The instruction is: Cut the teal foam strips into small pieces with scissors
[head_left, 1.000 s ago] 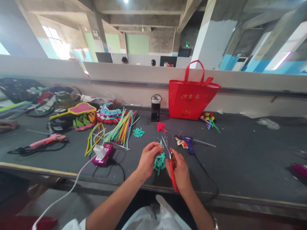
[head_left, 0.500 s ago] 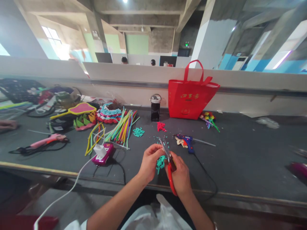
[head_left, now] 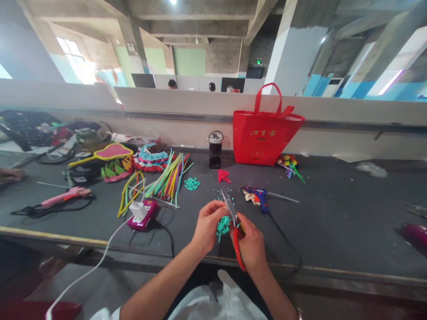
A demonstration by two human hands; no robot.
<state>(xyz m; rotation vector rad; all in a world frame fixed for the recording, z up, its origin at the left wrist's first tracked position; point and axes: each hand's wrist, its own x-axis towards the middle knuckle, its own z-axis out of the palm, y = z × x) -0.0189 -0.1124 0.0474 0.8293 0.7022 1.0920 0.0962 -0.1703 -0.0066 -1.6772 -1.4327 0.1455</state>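
Note:
My left hand (head_left: 207,224) is curled in a pinch over the near edge of the dark worktable (head_left: 333,213), and a bunch of teal pipe-cleaner pieces (head_left: 223,226) hangs from its fingers. My right hand (head_left: 251,242) grips red-handled scissors (head_left: 235,231). Their metal blades point up and away, right beside my left fingertips and the teal pieces. Small teal offcuts (head_left: 222,193) lie scattered on the table just beyond the blades.
A blue glue gun (head_left: 260,196) with its black cable lies right of my hands. A purple power strip (head_left: 143,212) and a bundle of coloured pipe cleaners (head_left: 168,178) lie left. A red tote bag (head_left: 263,133) and a black bottle (head_left: 215,151) stand at the back.
Both hands have drawn slightly closer together, and the scissor blades have tilted a little to the left. The teal pieces sit more tucked under my left fingers.

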